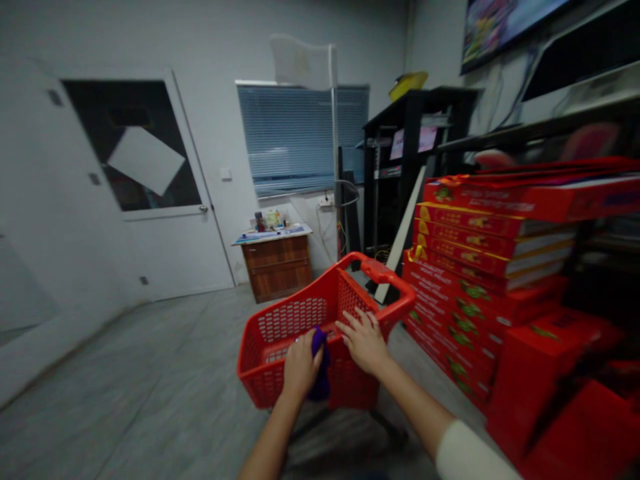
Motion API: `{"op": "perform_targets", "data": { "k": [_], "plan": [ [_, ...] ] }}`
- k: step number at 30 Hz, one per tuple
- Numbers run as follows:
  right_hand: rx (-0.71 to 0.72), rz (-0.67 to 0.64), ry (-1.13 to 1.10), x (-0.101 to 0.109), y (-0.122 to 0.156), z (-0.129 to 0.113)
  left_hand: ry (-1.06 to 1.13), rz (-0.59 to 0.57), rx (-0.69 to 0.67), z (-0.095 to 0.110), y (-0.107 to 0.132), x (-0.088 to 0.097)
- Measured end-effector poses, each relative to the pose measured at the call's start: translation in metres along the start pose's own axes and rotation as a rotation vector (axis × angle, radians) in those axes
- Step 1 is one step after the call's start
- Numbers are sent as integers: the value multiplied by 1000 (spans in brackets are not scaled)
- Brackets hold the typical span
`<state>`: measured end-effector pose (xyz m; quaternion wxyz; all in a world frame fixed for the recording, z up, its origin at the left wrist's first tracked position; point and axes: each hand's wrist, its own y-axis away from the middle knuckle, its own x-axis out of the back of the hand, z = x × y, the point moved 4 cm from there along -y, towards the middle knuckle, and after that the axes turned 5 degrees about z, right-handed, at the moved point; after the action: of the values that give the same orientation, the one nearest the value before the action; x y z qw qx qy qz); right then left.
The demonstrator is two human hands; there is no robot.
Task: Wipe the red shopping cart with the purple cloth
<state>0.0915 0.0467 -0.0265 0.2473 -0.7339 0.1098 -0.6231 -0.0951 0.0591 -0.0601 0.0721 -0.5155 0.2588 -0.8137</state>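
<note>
1. The left hand [301, 365] was curled nearly shut around a purple cloth [321, 367]. The cloth was bunched in its grip and was draped down over the near rim of a red plastic basket [287, 320].
2. The right hand [364, 341] was held open just beside the purple cloth, with its fingers spread and its palm turned down. It was laid over the near rim of the basket, but whether the rim was being gripped could not be told.
3. A white sleeve [465, 453] was worn on the right arm, and the left forearm was seen bare.
4. The basket was seen above the grey floor [150, 380], with its walls perforated and a darker red handle [385, 272] fitted along the far rim. What was beneath it was too dim to be made out.
5. Red cardboard boxes [480, 267] with yellow and green printing were stacked in tiers near the right side of the basket.
6. Beyond the basket, a wooden cabinet [276, 270] was placed against the wall below a window covered by a venetian blind [303, 140]. Papers and small items [267, 221] were kept on its top, towards the back edge.
7. A white door [170, 247] with a dark glass panel was seen to the left of the cabinet. A black shelf rack [400, 200] was placed between the window and the boxes, and a yellow object [407, 85] was set on top of it.
</note>
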Motion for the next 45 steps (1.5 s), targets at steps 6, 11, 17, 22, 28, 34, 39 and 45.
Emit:
{"op": "perform_targets", "data": {
  "k": [6,11,17,22,28,34,39,45],
  "plan": [
    [-14,45,-19,-5,-2,-8,-159,-51,261,-10,-3,10],
    [1,48,20,-3,-2,-13,-42,-113,186,42,-24,2],
    [-5,49,49,-5,-1,-11,-81,-149,217,2,-14,16],
    [-20,40,52,-9,-2,-18,-192,-146,300,-5,-12,20],
    [35,-3,76,-1,-3,-13,-75,-114,205,26,-22,6],
    [-10,67,169,24,-4,19,-133,-79,266,-10,-9,18],
    [-42,98,166,25,-3,14,-96,-62,276,31,-22,9],
    [-35,107,141,22,-4,9,60,-89,170,44,-34,0]
  ]
}}
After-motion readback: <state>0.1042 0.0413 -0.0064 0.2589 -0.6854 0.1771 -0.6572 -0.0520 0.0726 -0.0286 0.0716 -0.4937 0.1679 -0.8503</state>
